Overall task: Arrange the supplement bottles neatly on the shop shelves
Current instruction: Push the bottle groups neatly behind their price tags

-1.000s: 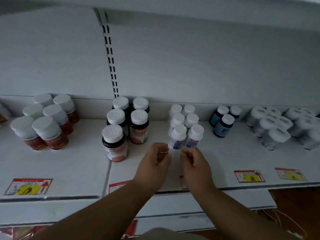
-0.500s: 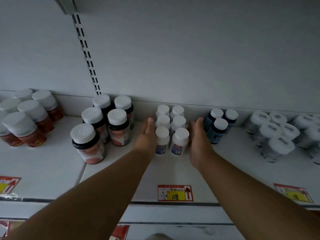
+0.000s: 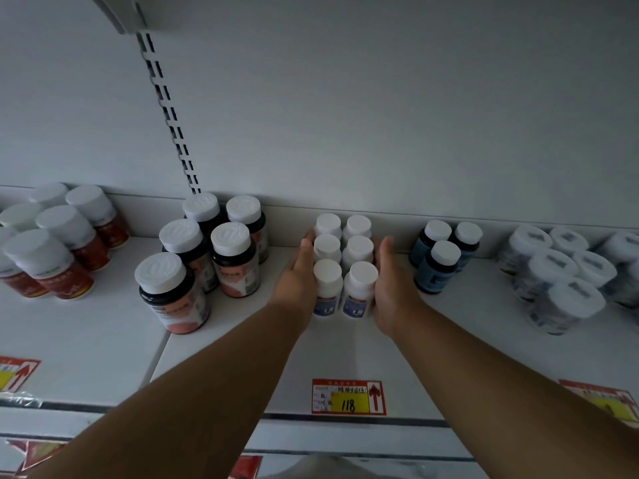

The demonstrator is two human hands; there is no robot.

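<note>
Several small white bottles with blue labels (image 3: 344, 267) stand in two rows on the white shelf (image 3: 345, 350), running back to the rear wall. My left hand (image 3: 299, 276) lies flat against the left side of the group, fingers straight. Pressed to the right side is my right hand (image 3: 390, 281), also with straight fingers. Both palms face inward and squeeze the block between them.
Dark bottles with white caps and orange labels (image 3: 207, 257) stand left of the group; red-labelled bottles (image 3: 55, 243) are further left. Three blue bottles (image 3: 442, 257) sit to the right, then wrapped white bottles (image 3: 567, 274). A price tag reading 118 (image 3: 348, 397) is on the shelf's front edge.
A second ago both hands were loosely curled in front of the white bottles. They reached forward, opened, and closed in on the two sides of the group.
</note>
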